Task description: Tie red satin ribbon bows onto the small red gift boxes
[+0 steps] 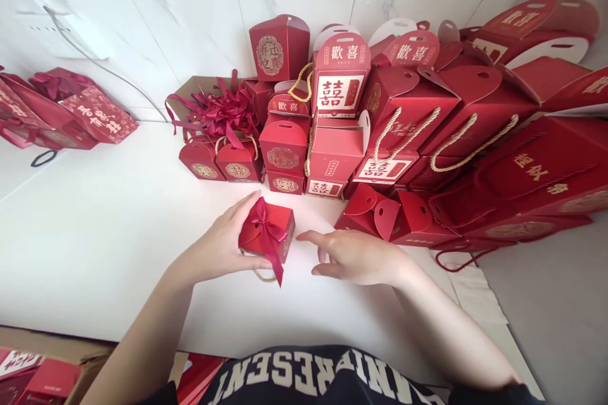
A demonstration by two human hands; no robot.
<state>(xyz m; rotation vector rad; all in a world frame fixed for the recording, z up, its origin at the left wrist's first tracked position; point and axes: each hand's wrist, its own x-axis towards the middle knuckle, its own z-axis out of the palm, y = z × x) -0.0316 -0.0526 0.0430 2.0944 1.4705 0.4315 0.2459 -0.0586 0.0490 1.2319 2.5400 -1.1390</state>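
Note:
My left hand (223,243) is closed around a small red gift box (278,231) that has a red ribbon bow on top and a cord handle hanging below. The box rests low over the white table (95,234), just in front of me. My right hand (354,256) hovers right beside the box with its fingers loosely stretched toward it. It holds nothing and does not touch the box.
Against the wall stands a big pile of red gift boxes (342,114) and bags with gold characters and rope handles. A cardboard box of red ribbons (218,107) sits at the back. More red bags (71,111) lie at far left, and flat red boxes (42,380) below the table edge.

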